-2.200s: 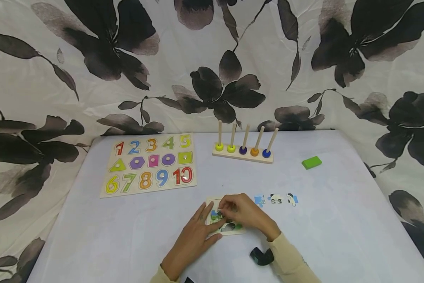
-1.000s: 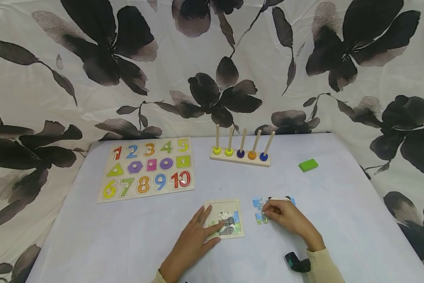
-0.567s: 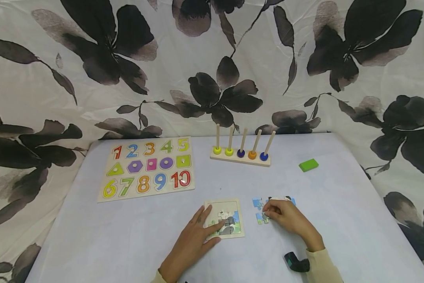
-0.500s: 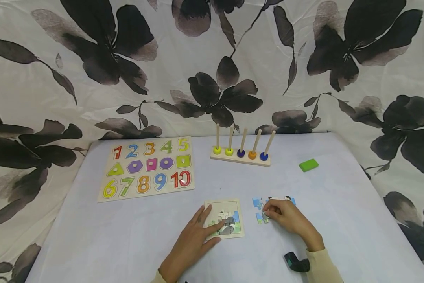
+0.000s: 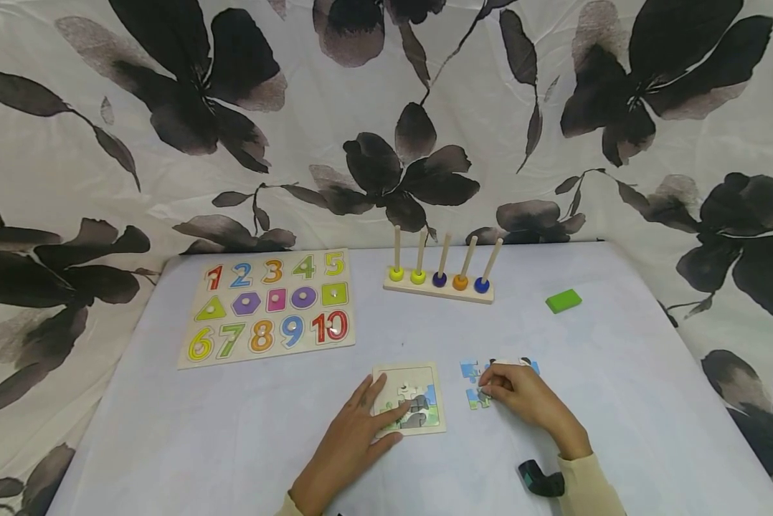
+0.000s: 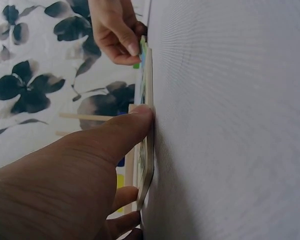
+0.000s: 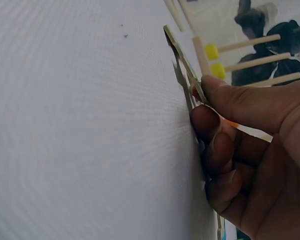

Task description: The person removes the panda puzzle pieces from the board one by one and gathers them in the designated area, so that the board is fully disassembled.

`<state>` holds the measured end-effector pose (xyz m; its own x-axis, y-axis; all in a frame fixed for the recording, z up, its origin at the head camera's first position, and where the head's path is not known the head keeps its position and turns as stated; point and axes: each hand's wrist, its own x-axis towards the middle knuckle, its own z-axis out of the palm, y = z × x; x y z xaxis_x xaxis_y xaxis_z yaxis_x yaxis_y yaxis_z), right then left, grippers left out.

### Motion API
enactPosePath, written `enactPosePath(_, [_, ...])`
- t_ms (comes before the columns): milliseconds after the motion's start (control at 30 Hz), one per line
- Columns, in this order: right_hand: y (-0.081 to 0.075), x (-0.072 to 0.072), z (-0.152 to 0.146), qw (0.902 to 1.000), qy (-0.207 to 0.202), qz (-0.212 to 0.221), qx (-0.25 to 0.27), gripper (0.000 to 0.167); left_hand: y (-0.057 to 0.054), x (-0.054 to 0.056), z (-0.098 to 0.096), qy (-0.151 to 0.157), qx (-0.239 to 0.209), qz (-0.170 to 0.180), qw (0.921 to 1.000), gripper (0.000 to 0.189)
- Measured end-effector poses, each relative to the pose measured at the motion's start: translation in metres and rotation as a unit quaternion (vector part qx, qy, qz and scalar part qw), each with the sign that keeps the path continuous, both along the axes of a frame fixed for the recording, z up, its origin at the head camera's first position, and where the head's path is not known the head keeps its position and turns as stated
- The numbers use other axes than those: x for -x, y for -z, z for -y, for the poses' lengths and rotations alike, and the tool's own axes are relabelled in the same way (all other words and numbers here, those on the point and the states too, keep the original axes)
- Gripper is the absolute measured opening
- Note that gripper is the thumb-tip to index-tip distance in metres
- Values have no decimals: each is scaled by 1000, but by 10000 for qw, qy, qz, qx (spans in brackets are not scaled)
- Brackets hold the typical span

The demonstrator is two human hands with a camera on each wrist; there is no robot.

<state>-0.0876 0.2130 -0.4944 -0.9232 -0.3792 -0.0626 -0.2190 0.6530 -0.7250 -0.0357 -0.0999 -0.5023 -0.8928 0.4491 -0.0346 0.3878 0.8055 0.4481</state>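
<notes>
My left hand (image 5: 354,437) lies with spread fingers over the left and lower edge of a small wooden jigsaw tray (image 5: 406,371). In the left wrist view its thumb (image 6: 122,132) rests on the tray's near edge. Pieces of a black, white and green picture fill the tray's lower part; bare wood shows above. To the right, my right hand (image 5: 531,401) pinches a blue and green jigsaw piece (image 5: 474,400) between thumb and fingers. The right wrist view has this piece (image 7: 182,57) tilted, close over the table. Loose panda pieces (image 5: 469,370) lie behind that hand, partly hidden.
A number and shape peg board (image 5: 267,301) lies at the back left. Behind the tray stands a peg stand (image 5: 438,290) with coloured rings on its pegs. A green block (image 5: 563,301) sits at the back right. The right wrist carries a black camera (image 5: 541,479).
From over the tray, my right hand has moved right to the loose pieces, with the blue and green piece now at its fingertips. The left hand stays put. Over the last half second both hands hold still.
</notes>
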Motion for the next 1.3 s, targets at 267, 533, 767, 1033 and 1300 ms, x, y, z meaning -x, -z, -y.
enactPosePath(267, [-1,-1,0,9999,100,110,-1,10,0,-1,0,-48,-15,57,10000,46])
enactPosePath(533, [-3,-1,1,10000,75,-30,37,5,0,-1,0,-30,-73,-3,10000,45])
enactPosePath(767, [-16,7,25,9996,34,-224,177,6,1,-2,0,28,-180,-84,9998,46])
enactPosePath(1033, [-20,16,73,9951,-644,-716,200,11,1,-2,-9,121,-45,-145,9998,45])
enactPosePath(1300, [-14,14,99,9915,-990,-677,-498,14,-4,-1,-17,170,364,35,9992,44])
